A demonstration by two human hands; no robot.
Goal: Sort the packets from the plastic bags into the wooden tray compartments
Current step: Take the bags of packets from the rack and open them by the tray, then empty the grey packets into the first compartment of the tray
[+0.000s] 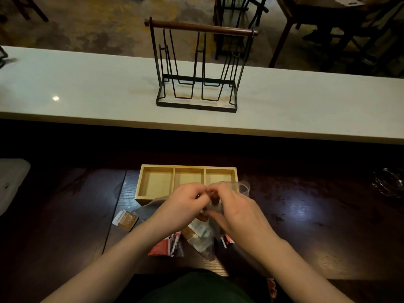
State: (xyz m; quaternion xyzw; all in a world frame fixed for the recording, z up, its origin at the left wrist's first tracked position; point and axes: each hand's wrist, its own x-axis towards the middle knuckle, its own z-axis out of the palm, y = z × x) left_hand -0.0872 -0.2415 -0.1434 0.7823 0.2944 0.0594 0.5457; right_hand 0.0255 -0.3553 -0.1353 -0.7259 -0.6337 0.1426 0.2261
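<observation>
A wooden tray (140, 186) with three compartments lies on the dark table, and all three show bare wood. Just in front of it my left hand (183, 206) and my right hand (236, 211) meet, both pinching the top of a clear plastic bag (243, 186). Its lower part (203, 237) hangs between my wrists with white and brown packets inside. Red and white packets (166, 246) lie under my left wrist. One brown and white packet (125, 220) lies apart to the left. My hands hide the bag's middle.
A black wire rack (196, 106) with a wooden handle stands on the pale raised counter (87, 88) behind the tray. A white object (11, 182) sits at the left edge, a dark glassy thing (389, 182) at far right. Chairs stand beyond the counter.
</observation>
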